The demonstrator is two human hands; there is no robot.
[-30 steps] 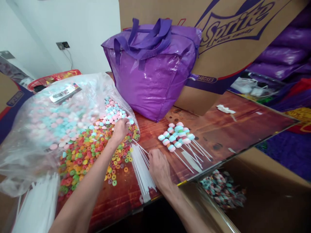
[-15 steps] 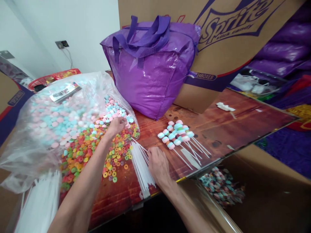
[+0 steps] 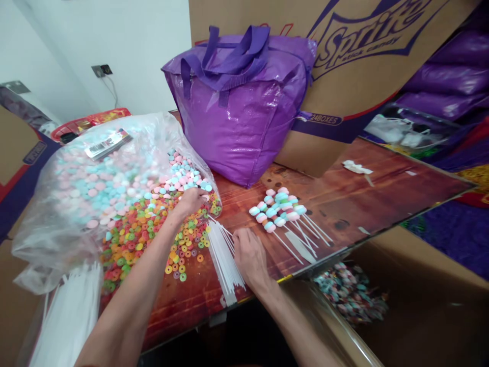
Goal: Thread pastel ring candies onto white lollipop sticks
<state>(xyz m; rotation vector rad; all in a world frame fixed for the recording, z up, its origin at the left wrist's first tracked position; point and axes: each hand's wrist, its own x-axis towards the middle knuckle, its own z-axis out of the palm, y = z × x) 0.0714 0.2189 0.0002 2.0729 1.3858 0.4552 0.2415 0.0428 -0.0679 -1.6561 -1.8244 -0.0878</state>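
My left hand (image 3: 194,201) is closed over the edge of the candy pile, with a pale pink candy (image 3: 205,198) at its fingertips. Pink and blue candies (image 3: 187,171) spill from a clear plastic bag beyond it. Colourful gummy rings (image 3: 147,229) spread beneath my left forearm. My right hand (image 3: 250,255) rests on the table with its fingers wrapped round a thin white stick (image 3: 221,226), whose tip points toward the rings. A bundle of white sticks (image 3: 225,265) lies just left of that hand. Candy skewers (image 3: 280,209) lie in a group to its right.
Behind the pile stands a purple bag (image 3: 237,112), against a large cardboard box (image 3: 367,61). More white sticks (image 3: 69,316) fill the lower left. Below the table's front edge, an open carton (image 3: 412,295) holds wrapped candies (image 3: 351,293). A white scrap (image 3: 357,166) lies at the right.
My left hand has shifted right, off the pastel candies and closer to the stick's tip, with a pink candy now showing at its fingertips. The right hand stays nearly still.
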